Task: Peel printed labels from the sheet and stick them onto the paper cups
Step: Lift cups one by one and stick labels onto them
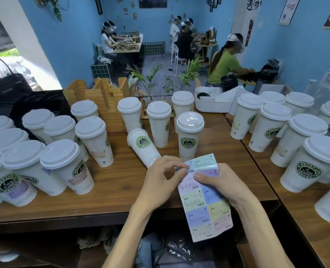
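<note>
A sheet of pastel printed labels [206,206] hangs over the table's front edge. My right hand [221,182] grips its upper part, thumb pressed on the face. My left hand [163,176] pinches the corner of a label [189,169] at the sheet's upper left, lifting it from the backing. Just beyond my left hand, a lidless paper cup [143,146] with a green coffee logo leans tilted. A lidded cup [189,135] stands upright right behind the sheet.
Several lidded white cups crowd the wooden table [121,182] at left [63,165], behind and on the right-hand table [313,161]. A wooden rack [106,97] and white bin [210,103] stand at the back. People work at tables in the room beyond.
</note>
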Motion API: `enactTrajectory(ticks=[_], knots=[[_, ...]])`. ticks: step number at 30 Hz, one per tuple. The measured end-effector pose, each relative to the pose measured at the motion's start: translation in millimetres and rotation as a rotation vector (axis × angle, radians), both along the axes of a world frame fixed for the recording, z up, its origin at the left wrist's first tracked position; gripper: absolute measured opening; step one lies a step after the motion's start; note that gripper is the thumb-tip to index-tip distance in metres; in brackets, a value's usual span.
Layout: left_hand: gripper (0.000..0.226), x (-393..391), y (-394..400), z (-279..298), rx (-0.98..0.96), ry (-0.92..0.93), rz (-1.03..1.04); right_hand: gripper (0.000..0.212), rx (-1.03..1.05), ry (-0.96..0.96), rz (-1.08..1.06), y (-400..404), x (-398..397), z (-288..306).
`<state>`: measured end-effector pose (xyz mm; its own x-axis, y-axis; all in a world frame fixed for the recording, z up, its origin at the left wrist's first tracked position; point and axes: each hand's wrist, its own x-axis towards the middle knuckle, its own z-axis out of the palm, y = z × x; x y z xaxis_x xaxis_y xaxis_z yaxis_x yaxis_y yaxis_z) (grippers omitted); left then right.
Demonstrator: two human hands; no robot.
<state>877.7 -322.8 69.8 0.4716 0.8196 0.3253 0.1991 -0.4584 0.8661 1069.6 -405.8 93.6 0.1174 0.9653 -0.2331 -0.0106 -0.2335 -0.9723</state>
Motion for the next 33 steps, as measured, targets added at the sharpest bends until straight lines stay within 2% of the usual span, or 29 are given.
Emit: enactTrajectory(ticks=[3,5,8,11,15,20,22,25,27,29,31,33], knots=[[0.033,-4,1,2,-0.149,-0.019,-0.091,0.022,-0.020,0.084,0.007,0,3,1],[0.036,-4,1,3,-0.281,-0.064,-0.168,0.022,-0.033,0.097,0.009,0,3,2],[0.036,-3,2,5,-0.377,-0.144,-0.178,0.020,-0.037,0.125,0.013,1,2,3],[0.041,-3,2,9,-0.514,-0.232,-0.178,0.032,-0.006,0.111,0.005,2,-2,3],[0.044,-6,2,14,-0.559,-0.228,-0.204,0.052,0.026,0.069,-0.065,3,-3,5],[0.044,-8,0,20,-0.541,-0.221,-0.097,0.073,0.020,0.040,-0.160,2,-7,4],[0.042,-9,-1,23,-0.563,-0.246,-0.072,0.080,0.100,-0.112,-0.189,-1,-11,4],[0.040,-11,-2,26,-0.537,-0.259,-0.071,0.088,0.330,-0.433,-0.263,-6,-21,5],[0.039,-11,-3,27,-0.512,-0.266,-0.081,0.077,0.451,-0.752,-0.241,-7,-27,7],[0.037,-13,-3,29,-0.495,-0.287,-0.085,0.054,0.521,-0.954,-0.205,-4,-28,7],[0.037,-15,-3,31,-0.484,-0.312,-0.088,0.041,0.533,-0.988,-0.166,0,-25,5],[0.033,-15,-4,33,-0.468,-0.315,-0.078,0.038,0.504,-0.929,-0.121,3,-23,4]])
